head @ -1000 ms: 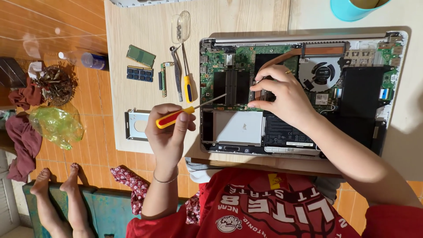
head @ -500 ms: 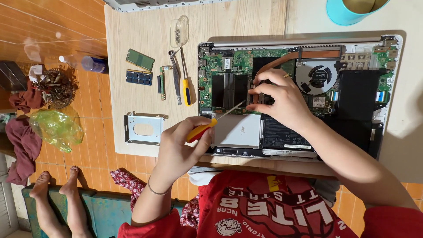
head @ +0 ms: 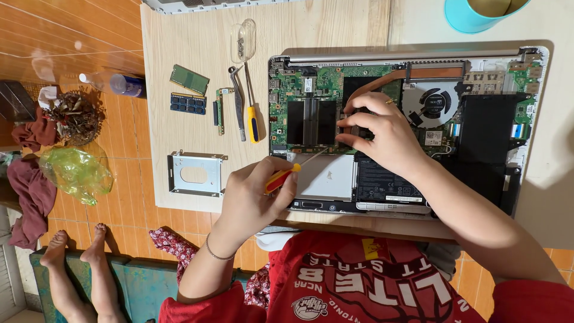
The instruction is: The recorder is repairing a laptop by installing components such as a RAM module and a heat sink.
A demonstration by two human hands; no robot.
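On the desk: an opened laptop (head: pixel 478 128) lies with its back cover off, green board, fan and black battery all showing.
Left hand: the left hand (head: pixel 254 194) is curled shut around a red-and-yellow screwdriver (head: pixel 282 178), gripping the handle at the near edge of the laptop.
Screwdriver tip: the thin shaft angles up and right toward the middle of the board, just below the other hand.
Right hand: the right hand (head: pixel 382 134) is over the board's middle, fingers bent and pinched together on a small part beside the dark memory slots; what exactly it pinches, I cannot tell.
Left of the laptop: a second screwdriver (head: pixel 252 113) with a yellow handle, tweezers (head: pixel 238 101), two memory sticks (head: pixel 189 90) and a silver drive bracket (head: pixel 196 173) lie spread on the wooden top.
Far edge: a small clear bag of screws (head: pixel 243 39), and a turquoise cup (head: pixel 472 15) at far right.
Floor, far left: a green plastic bag (head: pixel 75 170) and bare feet (head: pixel 78 251) of another person.
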